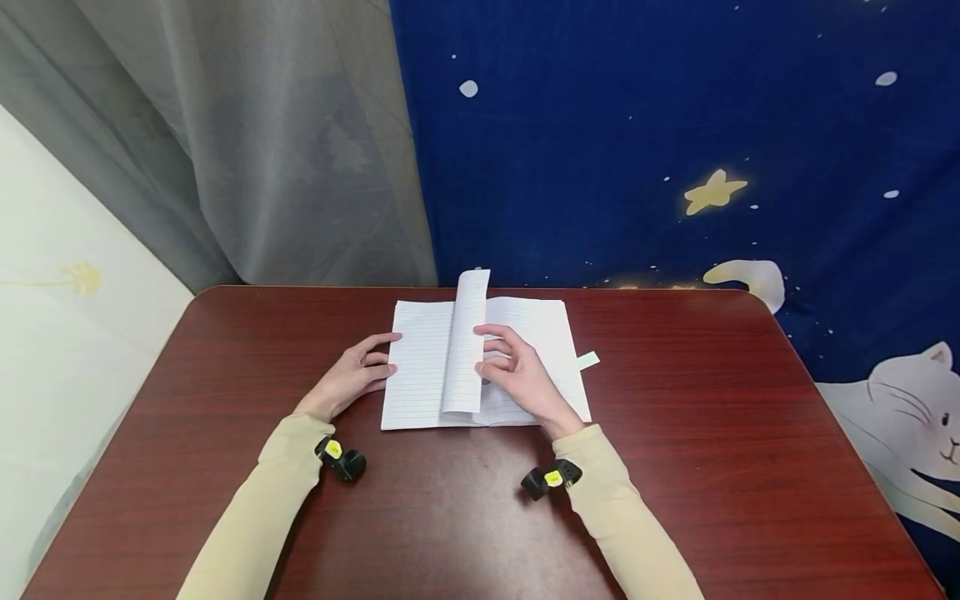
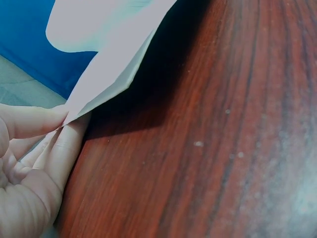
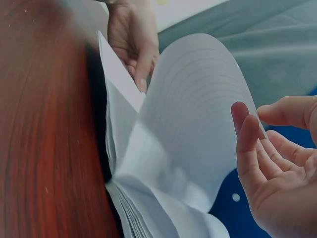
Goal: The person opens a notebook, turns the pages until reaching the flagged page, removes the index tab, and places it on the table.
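An open notebook [image 1: 423,350] with lined white pages lies on the table. One page [image 1: 468,342] stands raised and curved near the middle of the spread. My right hand [image 1: 521,371] pinches the free edge of that page between thumb and fingers, as the right wrist view also shows on the lifted page [image 3: 193,99]. At the left edge of the notebook, my left hand [image 1: 356,375] pinches the paper; in the left wrist view its thumb lies on top and a finger beneath the notebook corner [image 2: 109,84].
The dark red wooden table [image 1: 450,517] extends on all sides. A pale green tab [image 1: 588,360] sticks out from the notebook's right side. Behind the table hang a grey curtain [image 1: 285,167] and a blue cloth [image 1: 600,150] with stars. Each wrist wears a small black camera.
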Motion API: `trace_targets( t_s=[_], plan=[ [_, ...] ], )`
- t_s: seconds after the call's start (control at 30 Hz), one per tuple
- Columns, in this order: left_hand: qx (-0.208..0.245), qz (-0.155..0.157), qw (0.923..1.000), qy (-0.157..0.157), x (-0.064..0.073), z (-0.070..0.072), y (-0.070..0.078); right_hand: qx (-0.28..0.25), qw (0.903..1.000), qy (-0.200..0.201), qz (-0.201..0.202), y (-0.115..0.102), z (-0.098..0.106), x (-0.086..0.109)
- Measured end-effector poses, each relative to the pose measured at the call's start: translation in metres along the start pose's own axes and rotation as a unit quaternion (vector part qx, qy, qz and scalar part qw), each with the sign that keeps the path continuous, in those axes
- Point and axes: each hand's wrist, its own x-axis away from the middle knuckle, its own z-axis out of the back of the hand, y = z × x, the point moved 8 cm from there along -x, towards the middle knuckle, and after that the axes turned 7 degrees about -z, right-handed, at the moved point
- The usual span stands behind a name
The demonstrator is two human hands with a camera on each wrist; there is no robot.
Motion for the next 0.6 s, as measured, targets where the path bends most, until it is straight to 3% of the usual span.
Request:
trace_targets(
  t_s=[0.4,0.6],
  plan=[
    [-0.007,0.003,1.0000,0.000,-0.001,0.000,-0.001,0.009,0.9986,-0.046,-0.024,0.016,-0.039,-0.015],
    [-0.009,0.004,0.9999,-0.001,0.001,0.000,0.000,0.065,0.9965,-0.046,-0.025,0.024,-0.051,-0.023]
  ],
)
